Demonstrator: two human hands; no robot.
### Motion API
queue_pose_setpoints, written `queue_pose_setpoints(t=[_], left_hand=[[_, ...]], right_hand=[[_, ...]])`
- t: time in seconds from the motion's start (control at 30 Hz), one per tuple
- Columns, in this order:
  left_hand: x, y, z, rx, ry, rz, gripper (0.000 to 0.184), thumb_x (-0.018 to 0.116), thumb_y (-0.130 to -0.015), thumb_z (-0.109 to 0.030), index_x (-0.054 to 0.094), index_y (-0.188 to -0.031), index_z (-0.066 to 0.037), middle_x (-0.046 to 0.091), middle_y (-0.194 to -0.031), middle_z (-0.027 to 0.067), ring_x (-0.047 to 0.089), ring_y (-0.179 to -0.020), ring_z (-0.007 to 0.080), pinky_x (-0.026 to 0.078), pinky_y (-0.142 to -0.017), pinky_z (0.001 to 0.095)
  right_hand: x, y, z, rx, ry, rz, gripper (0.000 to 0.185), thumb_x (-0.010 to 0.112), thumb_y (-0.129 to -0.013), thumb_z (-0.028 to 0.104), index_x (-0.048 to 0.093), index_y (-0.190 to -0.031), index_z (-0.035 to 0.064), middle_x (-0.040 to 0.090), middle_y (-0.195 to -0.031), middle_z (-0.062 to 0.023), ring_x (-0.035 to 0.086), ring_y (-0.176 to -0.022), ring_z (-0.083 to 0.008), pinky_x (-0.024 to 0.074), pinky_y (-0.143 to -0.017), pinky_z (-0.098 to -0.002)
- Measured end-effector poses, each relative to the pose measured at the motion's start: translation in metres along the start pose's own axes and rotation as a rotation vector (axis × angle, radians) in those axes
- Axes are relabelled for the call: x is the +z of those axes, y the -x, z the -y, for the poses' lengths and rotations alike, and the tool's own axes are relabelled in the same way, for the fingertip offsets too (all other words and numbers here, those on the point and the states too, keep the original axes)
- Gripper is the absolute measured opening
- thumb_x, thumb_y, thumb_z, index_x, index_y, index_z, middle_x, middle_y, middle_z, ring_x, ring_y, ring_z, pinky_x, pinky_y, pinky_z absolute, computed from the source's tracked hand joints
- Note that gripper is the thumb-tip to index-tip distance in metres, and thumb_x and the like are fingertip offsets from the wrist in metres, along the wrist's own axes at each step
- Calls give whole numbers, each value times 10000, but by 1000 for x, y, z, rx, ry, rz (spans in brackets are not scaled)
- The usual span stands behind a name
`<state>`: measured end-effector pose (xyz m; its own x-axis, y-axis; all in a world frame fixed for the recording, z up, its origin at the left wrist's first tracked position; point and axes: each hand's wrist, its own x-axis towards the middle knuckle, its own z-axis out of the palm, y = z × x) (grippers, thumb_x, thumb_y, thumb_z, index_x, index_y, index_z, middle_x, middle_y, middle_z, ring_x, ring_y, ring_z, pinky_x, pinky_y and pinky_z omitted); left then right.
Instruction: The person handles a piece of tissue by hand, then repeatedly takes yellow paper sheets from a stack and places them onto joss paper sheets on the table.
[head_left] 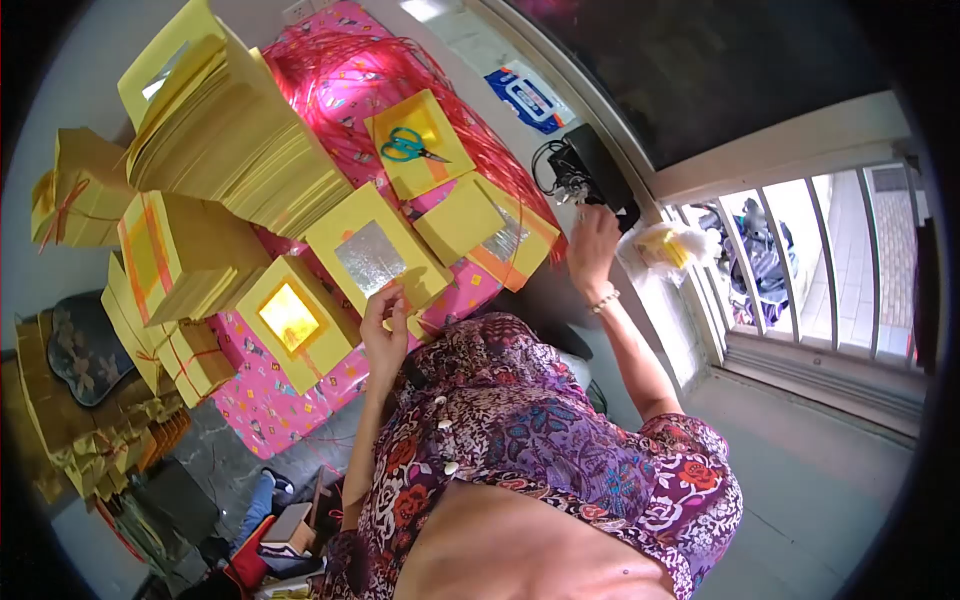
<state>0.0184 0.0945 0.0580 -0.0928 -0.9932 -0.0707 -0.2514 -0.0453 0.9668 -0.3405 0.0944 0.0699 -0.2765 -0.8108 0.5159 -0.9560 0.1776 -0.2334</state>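
My left hand is at the lower edge of a yellow paper sheet with a silver square, its fingers bent close together; what they hold, if anything, is too small to make out. Out to the right, my right hand is raised beside the window ledge, near a black case with cables. Its fingertips are near small items I cannot make out. Another yellow sheet with a gold square lies left of my left hand. Teal-handled scissors rest on a gold-centred yellow sheet.
Tall yellow paper stacks and tied bundles stand at the left. Red strands cover the far side of the pink patterned tablecloth. A blue-white wipes packet and a plastic bag lie by the barred window.
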Motion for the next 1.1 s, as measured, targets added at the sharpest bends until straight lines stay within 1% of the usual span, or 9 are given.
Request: queue_pose_setpoints(t=[0.3, 0.6, 0.7, 0.77, 0.8, 0.83, 0.9, 0.97, 1.1], left_hand=[[27, -6, -10, 90, 33, 119, 199, 556, -946, -35, 633, -1128, -12, 637, -963, 105, 640, -899, 165, 521, -770, 290], [35, -1, -11, 64, 47, 160, 218, 555, -936, -17, 639, -1138, -23, 637, -961, 98, 637, -867, 165, 515, -742, 283], [32, -2, -15, 38, 22, 198, 212, 557, -951, -14, 618, -1154, -4, 664, -1001, 69, 629, -923, 123, 504, -818, 263], [33, -4, -16, 48, 80, 179, 199, 556, -961, -51, 632, -1142, -16, 655, -998, 79, 640, -887, 148, 512, -759, 270], [34, -5, -16, 45, 77, 168, 199, 556, -961, -51, 632, -1142, -16, 655, -998, 79, 640, -887, 148, 512, -759, 270], [36, -7, -17, 6, 189, 167, 204, 556, -975, -79, 629, -1156, -19, 661, -1017, 74, 643, -904, 144, 513, -776, 267], [33, -15, -23, -31, 295, 135, 211, 555, -989, -108, 625, -1169, -22, 667, -1037, 70, 646, -922, 140, 514, -794, 264], [26, -23, -46, -216, 542, 152, 264, 550, -1008, -176, 613, -1225, -40, 670, -1058, 65, 648, -947, 135, 518, -824, 266], [4, -37, -79, -372, 940, 265, 356, 542, -1015, -237, 567, -1303, -30, 668, -1066, 60, 653, -934, 141, 538, -804, 285]], right_hand=[[-21, -7, -48, 42, 190, 138, 278, 680, -826, 156, 606, -1089, 103, 571, -944, -127, 581, -878, -322, 480, -712, -436], [-1, -4, -71, 101, 242, 294, 125, 595, -873, 80, 610, -996, 93, 580, -912, -139, 637, -821, -333, 526, -652, -430], [-21, -13, -41, 221, 290, 327, 64, 530, -941, 104, 582, -973, 85, 580, -899, -143, 626, -825, -358, 511, -660, -459], [-44, -22, -15, 157, -1, 198, 92, 529, -923, 52, 560, -1007, 72, 577, -889, -160, 608, -813, -402, 497, -655, -464], [-50, -27, -5, 14, -143, 162, 68, 556, -950, 106, 542, -994, 56, 580, -849, -101, 616, -696, -293, 480, -582, -387], [-56, -31, 8, 7, -155, 169, 68, 556, -950, 106, 542, -994, 56, 580, -849, -101, 616, -696, -293, 480, -582, -387], [-63, -42, 44, 454, -1094, 739, 104, 533, -997, 143, 555, -1020, 44, 529, -779, -4, 514, -625, -113, 400, -543, -265], [-74, -56, 91, 474, -1391, 922, 121, 512, -1021, 158, 562, -1056, 54, 464, -759, 59, 394, -632, -14, 322, -550, -182], [-54, -62, 153, 490, -1658, 1248, 102, 507, -1020, 138, 567, -1067, 71, 476, -778, 65, 397, -628, -5, 299, -543, -166]])
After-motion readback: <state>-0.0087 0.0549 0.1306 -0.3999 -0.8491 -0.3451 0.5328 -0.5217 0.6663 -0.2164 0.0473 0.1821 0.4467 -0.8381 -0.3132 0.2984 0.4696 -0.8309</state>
